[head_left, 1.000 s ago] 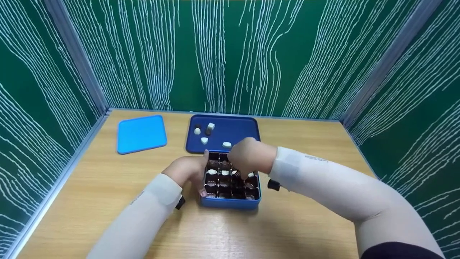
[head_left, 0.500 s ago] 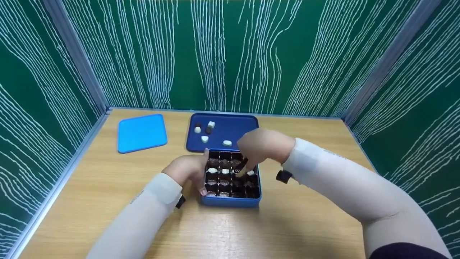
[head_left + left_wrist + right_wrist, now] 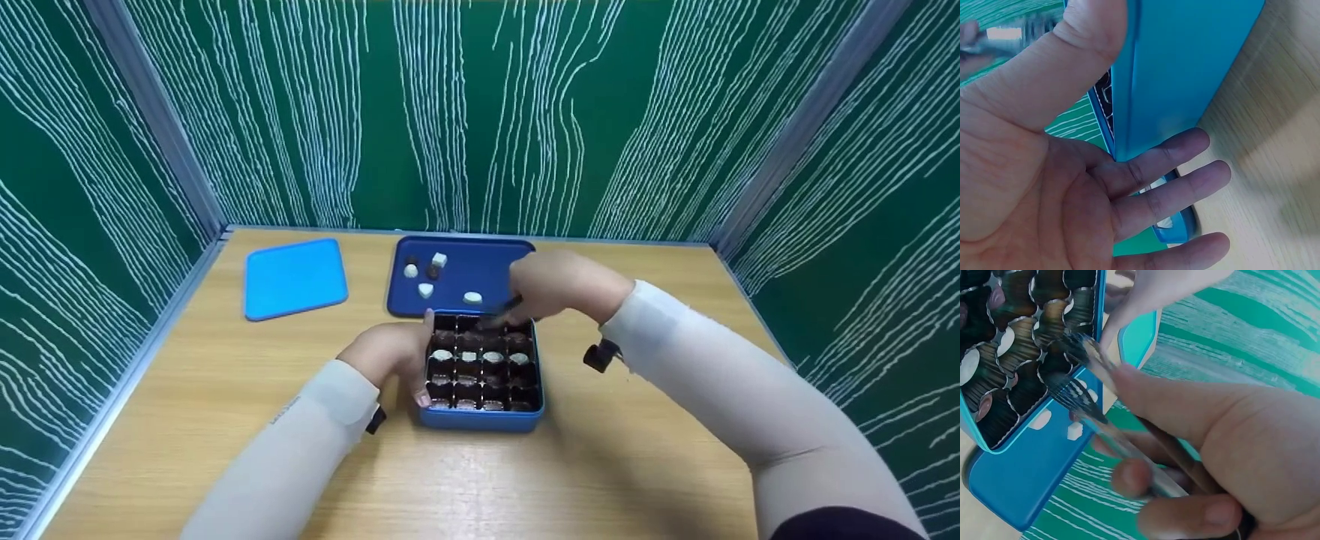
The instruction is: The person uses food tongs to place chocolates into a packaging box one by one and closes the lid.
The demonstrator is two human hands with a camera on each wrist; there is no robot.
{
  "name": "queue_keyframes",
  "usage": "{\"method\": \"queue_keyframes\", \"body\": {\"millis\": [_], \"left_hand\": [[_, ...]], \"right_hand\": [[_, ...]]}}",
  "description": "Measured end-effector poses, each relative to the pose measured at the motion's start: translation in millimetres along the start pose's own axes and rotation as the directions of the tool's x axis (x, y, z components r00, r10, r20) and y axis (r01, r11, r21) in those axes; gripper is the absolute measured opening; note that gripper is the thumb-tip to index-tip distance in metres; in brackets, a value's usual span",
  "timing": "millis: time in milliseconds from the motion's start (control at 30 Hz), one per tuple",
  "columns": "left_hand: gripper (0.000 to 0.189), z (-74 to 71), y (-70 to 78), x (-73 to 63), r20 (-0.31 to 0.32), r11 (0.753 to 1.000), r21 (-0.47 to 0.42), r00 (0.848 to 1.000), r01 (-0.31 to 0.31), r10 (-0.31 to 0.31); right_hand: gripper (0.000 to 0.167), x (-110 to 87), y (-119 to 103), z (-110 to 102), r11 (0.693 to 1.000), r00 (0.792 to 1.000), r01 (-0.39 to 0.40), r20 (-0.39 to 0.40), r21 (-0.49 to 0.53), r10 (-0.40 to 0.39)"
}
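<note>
An open blue box (image 3: 480, 421) of dark paper cups, some holding white or brown sweets, sits mid-table. My left hand (image 3: 386, 352) rests flat against its left wall; in the left wrist view the thumb lies over the rim and the straight fingers (image 3: 1174, 185) lie along the blue box wall (image 3: 1185, 67). My right hand (image 3: 559, 289) grips metal tongs (image 3: 501, 311) whose tips hover over the box's far row. In the right wrist view the tongs (image 3: 1089, 410) are blurred, and I cannot tell whether they hold anything.
Just behind the box lies a dark blue tray (image 3: 495, 266) with several loose sweets (image 3: 439, 261). At the back left a light blue lid (image 3: 295, 277) lies flat. Green patterned walls close in the wooden table (image 3: 225, 420) on three sides.
My right hand has lifted out of the box's right middle cells and drawn back to its far edge. A white sweet now shows where it was. The left hand has not moved.
</note>
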State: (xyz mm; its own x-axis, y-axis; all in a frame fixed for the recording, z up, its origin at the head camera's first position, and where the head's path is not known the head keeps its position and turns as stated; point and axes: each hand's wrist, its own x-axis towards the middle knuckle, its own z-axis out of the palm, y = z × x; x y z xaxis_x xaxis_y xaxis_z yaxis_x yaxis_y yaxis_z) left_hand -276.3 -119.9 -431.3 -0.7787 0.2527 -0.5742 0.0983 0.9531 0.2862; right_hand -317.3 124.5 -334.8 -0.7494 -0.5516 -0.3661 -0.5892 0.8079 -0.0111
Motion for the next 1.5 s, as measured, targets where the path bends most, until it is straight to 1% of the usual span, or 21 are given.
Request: {"method": "queue_keyframes", "body": {"millis": [33,67,167,200,333,400,467,567,667,733,833,967,1100,1133,1233,1300,1400,1433,1500], "left_hand": [[0.169,-0.3,0.5,0.0,-0.001,1.000,-0.002,1.000,0.005,-0.005],[0.169,-0.3,0.9,0.2,-0.002,1.000,0.000,1.000,0.008,-0.008],[0.168,-0.4,3.3,-0.3,0.002,1.000,-0.002,1.000,0.015,-0.015],[0.167,-0.7,3.1,-0.6,0.002,1.000,-0.004,1.000,0.017,-0.017],[0.168,-1.2,2.6,-1.2,-0.004,1.000,0.006,1.000,0.014,-0.014],[0.168,-1.0,3.0,-0.8,-0.013,1.000,0.005,1.000,0.015,-0.015],[0.169,-0.6,3.9,-0.3,-0.019,1.000,0.009,1.000,0.016,-0.016],[0.169,1.1,6.0,1.0,-0.022,1.000,0.019,1.000,0.008,-0.008],[0.169,2.3,7.7,2.3,-0.023,1.000,0.030,1.000,0.001,-0.001],[0.169,2.6,7.4,3.3,-0.032,0.999,0.033,0.999,0.001,0.000],[0.169,1.8,6.0,3.9,-0.037,1.000,0.029,0.999,0.008,-0.007],[0.169,-1.7,2.2,3.1,-0.030,1.000,0.024,0.999,0.021,-0.020],[0.169,-3.7,1.9,0.6,-0.011,0.999,0.019,0.999,0.036,-0.036],[0.169,-3.8,2.1,-0.2,-0.007,0.999,0.016,0.999,0.039,-0.039],[0.169,-4.5,1.8,-3.1,0.004,0.999,-0.008,0.999,0.049,-0.049],[0.169,-4.5,1.5,-4.0,0.005,0.999,-0.019,0.999,0.051,-0.051],[0.169,-4.2,1.8,-3.9,0.004,0.999,-0.024,0.999,0.046,-0.046],[0.168,-3.9,2.3,-3.7,0.002,0.999,-0.024,0.999,0.043,-0.043],[0.168,-2.8,3.7,-2.6,-0.002,1.000,-0.001,1.000,0.029,-0.029]], "right_hand": [[0.047,5.8,3,1,0.999,0.999,-0.018,-0.035,0.036,0.019],[0.046,12.7,6,2,0.996,0.997,-0.042,-0.067,0.073,0.047],[0.046,37.3,13,8,0.979,0.980,-0.109,-0.143,0.172,0.135],[0.046,47.9,13,10,0.971,0.975,-0.132,-0.152,0.201,0.164],[0.032,85.2,11,22,0.941,0.953,-0.171,-0.192,0.291,0.233],[0.030,101.3,7,27,0.922,0.944,-0.195,-0.192,0.334,0.269],[0.031,116.5,2,31,0.906,0.934,-0.228,-0.181,0.356,0.307],[0.030,137.0,-4,39,0.887,0.921,-0.289,-0.150,0.359,0.361],[0.030,152.7,-9,47,0.888,0.913,-0.317,-0.147,0.334,0.381],[0.027,158.6,-11,50,0.896,0.911,-0.311,-0.167,0.317,0.376],[0.023,161.1,-13,49,0.907,0.916,-0.295,-0.181,0.300,0.358],[0.016,154.3,-7,41,0.923,0.928,-0.278,-0.174,0.264,0.329],[0.017,136.8,15,32,0.955,0.945,-0.259,-0.166,0.143,0.281],[0.020,131.7,21,30,0.962,0.950,-0.254,-0.160,0.103,0.269],[0.022,116.8,37,24,0.968,0.960,-0.247,-0.126,0.036,0.250],[0.022,107.7,45,20,0.965,0.960,-0.262,-0.096,0.034,0.264],[0.024,98.4,55,17,0.953,0.952,-0.292,-0.071,0.074,0.298],[0.027,96.6,58,17,0.951,0.950,-0.298,-0.073,0.083,0.304],[0.032,94.4,61,19,0.954,0.952,-0.287,-0.089,0.089,0.294]]}}
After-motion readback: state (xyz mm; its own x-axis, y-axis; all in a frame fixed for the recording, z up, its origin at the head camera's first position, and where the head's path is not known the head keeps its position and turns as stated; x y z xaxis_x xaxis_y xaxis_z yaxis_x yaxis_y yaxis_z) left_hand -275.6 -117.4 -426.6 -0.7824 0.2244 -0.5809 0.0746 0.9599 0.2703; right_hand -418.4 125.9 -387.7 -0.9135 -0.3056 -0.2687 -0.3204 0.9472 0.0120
